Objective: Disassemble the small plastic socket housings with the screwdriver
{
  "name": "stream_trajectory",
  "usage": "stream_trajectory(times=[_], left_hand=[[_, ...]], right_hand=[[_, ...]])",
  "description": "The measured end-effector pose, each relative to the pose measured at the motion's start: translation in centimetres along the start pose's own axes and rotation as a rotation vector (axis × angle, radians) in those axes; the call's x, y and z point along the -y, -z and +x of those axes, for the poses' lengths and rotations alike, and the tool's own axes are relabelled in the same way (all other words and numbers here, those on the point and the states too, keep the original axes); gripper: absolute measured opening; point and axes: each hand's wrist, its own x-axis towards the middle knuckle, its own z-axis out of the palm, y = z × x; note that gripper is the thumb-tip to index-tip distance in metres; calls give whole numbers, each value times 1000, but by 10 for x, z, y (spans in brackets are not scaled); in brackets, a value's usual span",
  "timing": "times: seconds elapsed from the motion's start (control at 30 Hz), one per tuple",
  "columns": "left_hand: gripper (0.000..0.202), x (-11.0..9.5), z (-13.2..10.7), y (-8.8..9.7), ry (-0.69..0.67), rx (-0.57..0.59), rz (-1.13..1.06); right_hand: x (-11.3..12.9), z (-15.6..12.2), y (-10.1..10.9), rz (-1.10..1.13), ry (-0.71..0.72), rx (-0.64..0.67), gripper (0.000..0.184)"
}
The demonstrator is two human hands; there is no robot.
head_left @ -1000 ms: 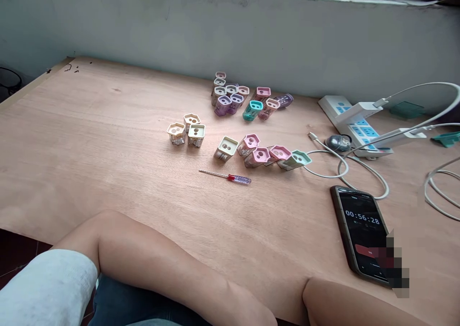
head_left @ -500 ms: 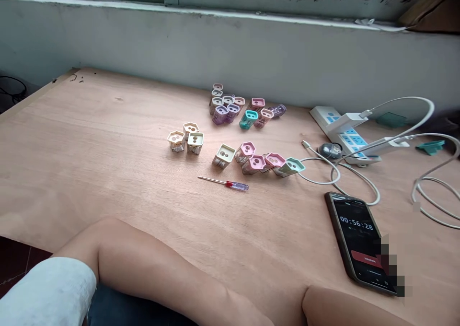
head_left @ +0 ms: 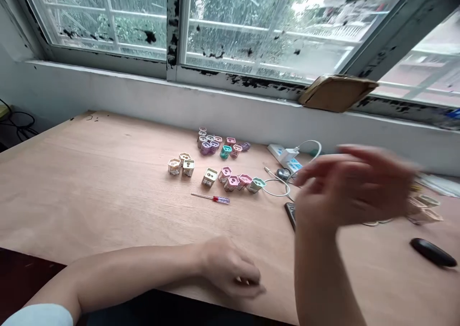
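Observation:
My left hand rests on the wooden table near its front edge, fingers curled in; whether anything is inside cannot be seen. Raised over the table's right side, my right hand is smeared by motion and its fingers are unclear. Beyond the left hand lies a small screwdriver with a red and clear purple handle. Behind it stand several two-hole pencil sharpeners: a cream one, pink ones and a mint one. Another cream group stands to the left.
More sharpeners in purple, pink and teal cluster near the wall. A power strip with white cables lies at back right. My right arm partly hides a phone. Farther right are a black mouse-like object and beige parts.
The view has tilted up, bringing the window and the table's right side in. My right hand has risen from the lower edge. My left hand now shows fully, and the phone is mostly covered.

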Motion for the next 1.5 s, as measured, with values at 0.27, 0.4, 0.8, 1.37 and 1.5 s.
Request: stream_trajectory(times=[0.27, 0.4, 0.8, 1.37, 1.5], left_hand=[[37, 43, -50, 69, 257, -195, 275], [41, 62, -74, 103, 487, -231, 369], [34, 107, -111, 162, 691, -314, 476], [37, 120, -108, 172, 801, -404, 515], [54, 117, -98, 165, 774, -223, 539]], right_hand=[[-44, -96, 7, -356, -370, 262, 42], [-60, -120, 16, -409, -447, 382, 43], [-69, -122, 19, -556, -506, 538, 60], [-66, -131, -3, -437, -352, 722, 53], [-64, -132, -6, -422, -354, 850, 49]])
